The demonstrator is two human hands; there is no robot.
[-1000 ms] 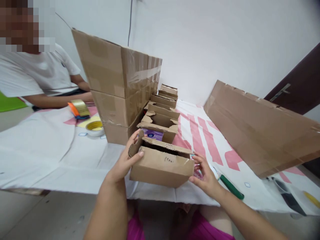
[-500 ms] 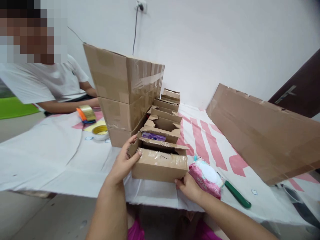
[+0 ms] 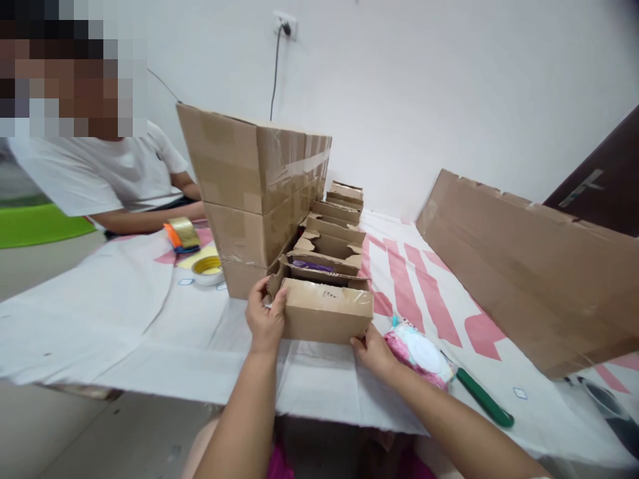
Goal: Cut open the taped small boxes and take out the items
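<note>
A small open cardboard box (image 3: 327, 313) stands on the table near the front edge, first in a row of similar small boxes (image 3: 332, 233) running away from me. My left hand (image 3: 265, 318) grips its left end, thumb on the front face. My right hand (image 3: 372, 351) holds the box's lower right corner with curled fingers. A pink and white packet (image 3: 418, 352) lies on the table just right of my right hand. Something purple (image 3: 312, 265) shows inside the second box.
A stack of taped cartons (image 3: 254, 193) stands left of the row. A large flat cardboard sheet (image 3: 529, 259) leans at the right. A green-handled tool (image 3: 483, 398) lies near the packet. Tape rolls (image 3: 207, 267) and a dispenser (image 3: 182, 234) sit by a seated person (image 3: 100, 179).
The small box was set down and pushed back against the row. My right hand went from the box's right side to its lower corner, and the pink packet now lies beside it.
</note>
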